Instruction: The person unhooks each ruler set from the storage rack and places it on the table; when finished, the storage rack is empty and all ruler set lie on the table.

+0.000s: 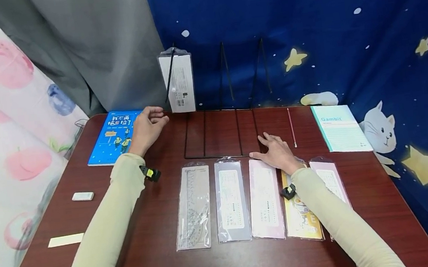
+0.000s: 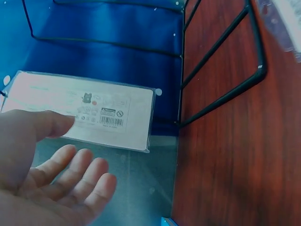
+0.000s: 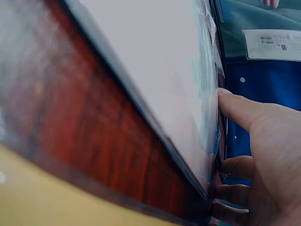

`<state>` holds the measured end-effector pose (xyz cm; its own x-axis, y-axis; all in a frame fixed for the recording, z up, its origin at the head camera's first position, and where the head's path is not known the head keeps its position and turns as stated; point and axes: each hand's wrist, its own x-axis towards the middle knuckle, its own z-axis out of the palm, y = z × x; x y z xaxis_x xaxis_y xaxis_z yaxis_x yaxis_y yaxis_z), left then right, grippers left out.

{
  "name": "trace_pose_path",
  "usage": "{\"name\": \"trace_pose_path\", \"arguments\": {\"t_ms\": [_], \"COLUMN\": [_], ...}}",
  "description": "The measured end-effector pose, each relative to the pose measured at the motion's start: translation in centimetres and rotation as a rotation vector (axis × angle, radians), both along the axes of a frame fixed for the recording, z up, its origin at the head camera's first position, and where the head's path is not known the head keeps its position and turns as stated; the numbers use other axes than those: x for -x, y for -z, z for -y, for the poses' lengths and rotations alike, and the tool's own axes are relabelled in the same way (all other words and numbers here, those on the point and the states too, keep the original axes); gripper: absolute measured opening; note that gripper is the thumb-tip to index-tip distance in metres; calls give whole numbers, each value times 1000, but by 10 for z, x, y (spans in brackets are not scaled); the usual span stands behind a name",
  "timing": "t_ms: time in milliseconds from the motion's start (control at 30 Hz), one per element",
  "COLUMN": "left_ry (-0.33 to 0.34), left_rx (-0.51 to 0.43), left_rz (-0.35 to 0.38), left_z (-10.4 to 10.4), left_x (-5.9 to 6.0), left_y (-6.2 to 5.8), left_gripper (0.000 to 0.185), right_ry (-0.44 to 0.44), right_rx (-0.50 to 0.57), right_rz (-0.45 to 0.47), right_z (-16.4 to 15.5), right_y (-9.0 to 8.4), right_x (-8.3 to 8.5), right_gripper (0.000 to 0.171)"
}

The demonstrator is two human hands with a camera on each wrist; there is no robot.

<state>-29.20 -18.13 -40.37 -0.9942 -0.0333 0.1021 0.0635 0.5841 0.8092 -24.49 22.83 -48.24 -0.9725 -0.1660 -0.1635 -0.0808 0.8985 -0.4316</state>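
A black wire display rack (image 1: pixel 222 156) stands on the table's back edge, its hooks rising before the blue curtain. From its left hook hangs a white-backed clear packet (image 1: pixel 182 78), with a printed barcode label (image 2: pixel 112 115). Beside that packet, with a gap between, my left hand (image 1: pixel 148 129) is held up with loosely bent fingers and nothing in them. My right hand (image 1: pixel 276 153) lies at the rack's front right corner, fingers spread, thumb by the top of a pink packet (image 1: pixel 266 206). Whether the thumb touches wire or packet I cannot tell.
In the front row lie a clear ruler set (image 1: pixel 191 214), a grey packet (image 1: pixel 230 201), a yellow packet (image 1: pixel 301 218) and another pink packet (image 1: pixel 329 175). Farther out are a blue book (image 1: pixel 108 136), an eraser (image 1: pixel 82 196), a paper strip (image 1: pixel 65 240), a pencil (image 1: pixel 291 127) and a notebook (image 1: pixel 340 129).
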Motion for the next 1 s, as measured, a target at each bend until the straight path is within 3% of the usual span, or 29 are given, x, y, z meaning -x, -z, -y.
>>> {"name": "trace_pose_path", "arguments": {"t_ms": [267,533,733,1000], "left_ry": [-64,-67,-58,-37], "left_rx": [-12,-63,-141,-225], "left_rz": [-100,-151,-140,-110], "left_z": [-4,-6,-11,-19], "left_x": [36,60,69,75], "left_y": [-2,-18,-23,-21], "left_gripper": [49,49,57,57], "right_ry": [-3,-1,0,6], "right_rx": [-25,-12,-5,-11], "right_rz": [10,9,14,11], "right_z": [-4,0,1,-1], "right_y": [0,-1,0,1], "right_x": [0,0,0,1], "right_gripper": [91,89,89,89]}}
